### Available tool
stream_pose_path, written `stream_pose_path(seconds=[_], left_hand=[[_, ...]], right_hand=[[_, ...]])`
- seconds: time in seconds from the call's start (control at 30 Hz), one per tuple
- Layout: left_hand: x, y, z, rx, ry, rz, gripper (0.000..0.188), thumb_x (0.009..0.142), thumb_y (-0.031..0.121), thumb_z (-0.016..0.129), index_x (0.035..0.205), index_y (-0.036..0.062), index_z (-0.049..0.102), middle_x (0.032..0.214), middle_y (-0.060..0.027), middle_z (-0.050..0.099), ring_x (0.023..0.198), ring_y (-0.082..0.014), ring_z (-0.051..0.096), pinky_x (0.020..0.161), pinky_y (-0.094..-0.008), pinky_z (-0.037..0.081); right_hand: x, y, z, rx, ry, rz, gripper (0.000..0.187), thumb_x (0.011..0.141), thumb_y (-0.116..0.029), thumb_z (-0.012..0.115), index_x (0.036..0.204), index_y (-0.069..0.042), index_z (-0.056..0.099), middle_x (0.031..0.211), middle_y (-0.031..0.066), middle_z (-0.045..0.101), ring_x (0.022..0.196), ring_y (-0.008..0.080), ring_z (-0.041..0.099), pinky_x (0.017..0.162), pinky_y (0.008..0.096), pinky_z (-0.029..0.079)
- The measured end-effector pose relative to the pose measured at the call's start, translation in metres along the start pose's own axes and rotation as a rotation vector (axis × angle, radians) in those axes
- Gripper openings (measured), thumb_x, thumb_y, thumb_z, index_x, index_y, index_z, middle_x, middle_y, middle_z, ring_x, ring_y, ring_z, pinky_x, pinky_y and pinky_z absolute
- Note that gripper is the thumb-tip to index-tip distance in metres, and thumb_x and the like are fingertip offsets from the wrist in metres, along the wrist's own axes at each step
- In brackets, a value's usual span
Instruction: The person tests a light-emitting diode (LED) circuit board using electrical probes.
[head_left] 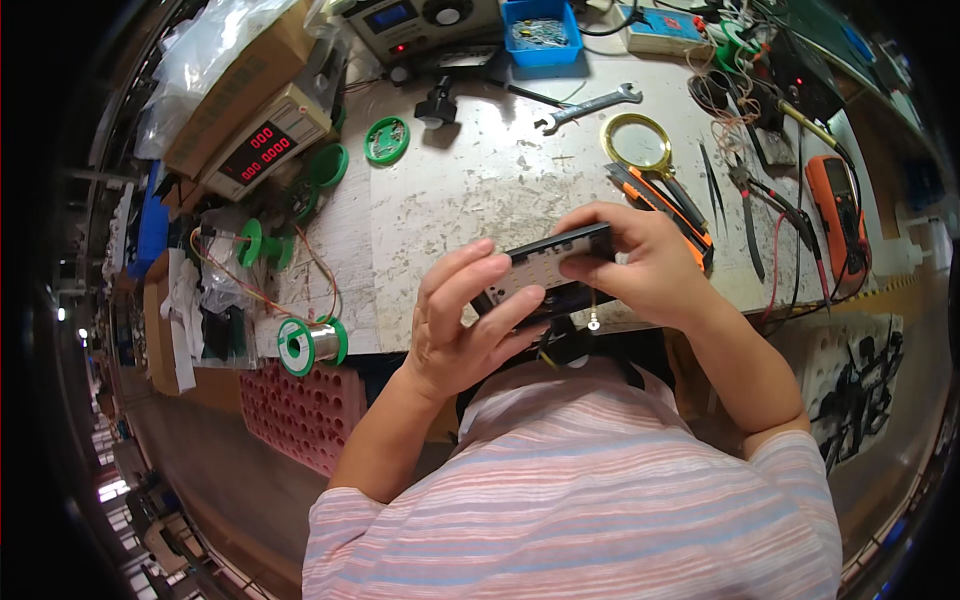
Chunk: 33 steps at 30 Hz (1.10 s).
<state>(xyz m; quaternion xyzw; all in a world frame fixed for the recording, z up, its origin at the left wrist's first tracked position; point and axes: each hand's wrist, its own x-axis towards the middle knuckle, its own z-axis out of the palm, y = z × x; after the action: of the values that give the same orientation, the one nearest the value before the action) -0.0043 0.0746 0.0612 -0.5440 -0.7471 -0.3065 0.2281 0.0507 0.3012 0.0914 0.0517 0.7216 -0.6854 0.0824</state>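
Note:
A black rectangular device housing (540, 262) with a pale, spotted inner face is held tilted above the table's near edge. My right hand (645, 262) grips its right end, the thumb pressed on the pale face and the fingers behind. Around its left end curl the fingers of my left hand (465, 315), partly spread along the side. A thin wire ending in a small metal ring terminal (594, 324) hangs below the housing. Just right of my right hand lie orange-and-black utility knives (680, 215). What sits deeper inside the housing is hidden by my fingers.
A scuffed white table (460, 180) carries a wrench (588, 108), magnifying glass (640, 143), tweezers (713, 187), pliers (748, 215) and orange multimeter (838, 215). Left stand a solder spool (310, 345) and a red-digit meter (262, 145). A blue parts bin (542, 35) is at the back.

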Motion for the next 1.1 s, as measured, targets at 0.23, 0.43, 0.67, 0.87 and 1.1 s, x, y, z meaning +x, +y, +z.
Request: stream_pose_path(seconds=[0.23,0.43,0.67,0.87,1.1], left_hand=[[-0.038,-0.011,-0.013,-0.059,0.311,-0.324,0.072,0.081,0.029,0.080,0.137,0.0053,0.042,0.143,-0.0217,0.030,0.132,-0.0401,0.042,0.106,-0.0507,0.041],[-0.073,0.000,-0.020,0.030,0.182,-0.581,0.056,0.079,0.011,0.075,0.130,0.0014,0.052,0.136,-0.0216,0.043,0.123,-0.0356,0.048,0.101,-0.0429,0.044],[-0.083,-0.002,-0.015,-0.054,0.208,-0.597,0.052,0.080,0.009,0.074,0.128,0.0031,0.054,0.135,-0.0216,0.046,0.121,-0.0358,0.050,0.100,-0.0419,0.044],[-0.068,-0.003,-0.007,-0.245,0.209,-0.612,0.060,0.080,0.011,0.075,0.133,0.0024,0.049,0.136,-0.0217,0.045,0.119,-0.0357,0.052,0.101,-0.0432,0.045],[-0.012,-0.005,-0.015,-0.430,0.331,-0.270,0.090,0.076,0.026,0.083,0.146,0.0015,0.033,0.143,-0.0247,0.037,0.131,-0.0381,0.044,0.102,-0.0440,0.045]], right_hand=[[-0.007,-0.023,0.015,-1.129,0.433,-1.282,0.018,0.073,-0.013,0.069,0.091,-0.011,0.073,0.093,0.0026,0.065,0.078,0.0170,0.058,0.071,0.0321,0.044],[0.009,0.012,0.033,-1.218,0.056,-1.172,0.012,0.076,-0.010,0.068,0.086,-0.005,0.071,0.096,0.0040,0.060,0.086,0.0191,0.057,0.072,0.0321,0.043],[0.004,0.009,0.037,-1.199,-0.009,-1.052,0.007,0.074,-0.007,0.070,0.080,-0.004,0.070,0.091,0.0038,0.059,0.082,0.0195,0.055,0.067,0.0331,0.042],[0.008,-0.012,0.038,-1.200,-0.051,-1.053,0.001,0.076,-0.008,0.068,0.075,-0.007,0.068,0.090,0.0039,0.058,0.086,0.0201,0.055,0.069,0.0324,0.042],[0.011,-0.063,0.010,0.126,-0.081,-0.359,0.041,0.073,0.012,0.065,0.111,-0.001,0.072,0.102,0.0091,0.070,0.094,0.0163,0.066,0.084,0.0270,0.052]])
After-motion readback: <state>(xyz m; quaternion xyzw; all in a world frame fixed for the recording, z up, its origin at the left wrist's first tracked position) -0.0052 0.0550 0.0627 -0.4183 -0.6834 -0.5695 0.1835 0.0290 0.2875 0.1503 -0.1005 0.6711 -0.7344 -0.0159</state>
